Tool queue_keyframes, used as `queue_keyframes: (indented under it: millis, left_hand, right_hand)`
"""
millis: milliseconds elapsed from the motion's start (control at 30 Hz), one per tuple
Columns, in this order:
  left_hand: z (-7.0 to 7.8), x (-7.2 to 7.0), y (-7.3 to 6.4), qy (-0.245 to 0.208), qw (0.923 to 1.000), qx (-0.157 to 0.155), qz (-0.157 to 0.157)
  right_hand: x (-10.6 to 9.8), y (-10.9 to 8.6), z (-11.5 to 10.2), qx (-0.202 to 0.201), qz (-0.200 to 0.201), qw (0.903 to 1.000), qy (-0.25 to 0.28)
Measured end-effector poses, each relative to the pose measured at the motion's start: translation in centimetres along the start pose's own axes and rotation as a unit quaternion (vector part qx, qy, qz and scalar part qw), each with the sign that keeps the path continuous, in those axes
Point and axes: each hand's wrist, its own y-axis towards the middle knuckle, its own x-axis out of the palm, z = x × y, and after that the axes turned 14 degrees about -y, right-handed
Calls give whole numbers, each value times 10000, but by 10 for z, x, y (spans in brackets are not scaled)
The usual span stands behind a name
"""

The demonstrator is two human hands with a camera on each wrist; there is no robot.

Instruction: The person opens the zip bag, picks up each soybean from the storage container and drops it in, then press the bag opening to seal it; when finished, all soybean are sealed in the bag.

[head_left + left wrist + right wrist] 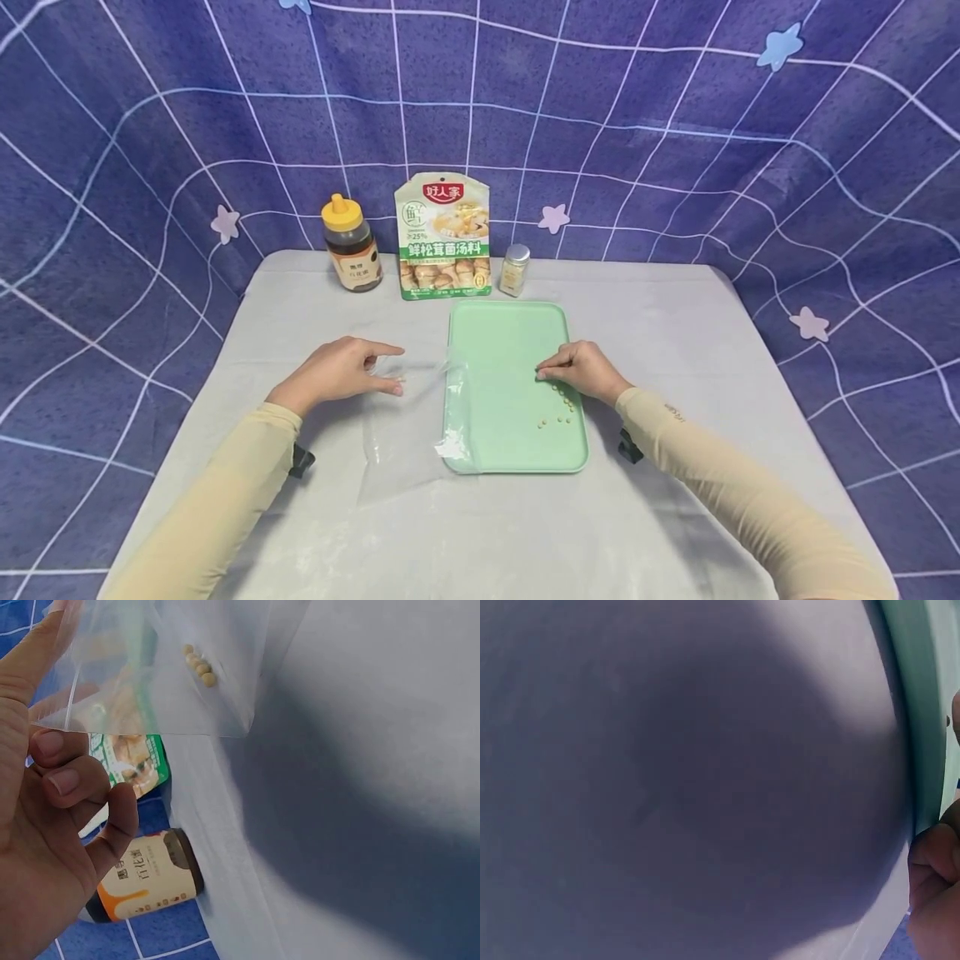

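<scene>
The left hand (341,371) is at the mouth of a clear plastic bag (405,454), thumb and index finger spread apart along its edge. Several small round tan beans (199,666) lie in a line inside the bag, seen in the left wrist view. Part of the bag overlaps the left side of a light green tray (498,333). Over the tray's right side, the right hand (588,372) has thumb and fingertips brought together. What is between those fingertips is hidden. Several more tan beans (561,419) lie on the tray just below this hand.
Along the back of the table (637,317) stand a honey bottle (352,250) with a yellow cap, a soup seasoning pouch (444,242) and a small glass jar (514,271) with a metal lid. A blue grid-patterned curtain (600,100) hangs behind and at both sides.
</scene>
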Motion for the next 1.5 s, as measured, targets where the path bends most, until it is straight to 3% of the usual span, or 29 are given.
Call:
queue_keyframes:
  millis: [333, 500, 633, 867, 1067, 1267, 1500]
  left_hand:
    - [-1, -1, -3, -30, 10000, -34, 40]
    - [-1, -2, -4, -52, 10000, 39, 62]
    - [0, -3, -5, -10, 9999, 82, 83]
    - [3, -5, -5, 32, 10000, 28, 68]
    - [4, -5, -2, 21, 10000, 79, 50]
    - [4, -5, -2, -18, 9999, 116, 42]
    - [6, -6, -3, -15, 10000, 87, 30]
  right_hand:
    - [-1, 3, -4, 281, -221, 9993, -126]
    - [-6, 11, -16, 440, 75, 9990, -23]
    - [-21, 31, -47, 207, 519, 9984, 72]
    - [-47, 74, -135, -600, 862, 9926, 615]
    - [-47, 94, -197, -1347, 708, 9805, 1246]
    - [-36, 106, -219, -1687, 632, 9748, 1314]
    - [-24, 108, -216, -1533, 449, 9795, 1224]
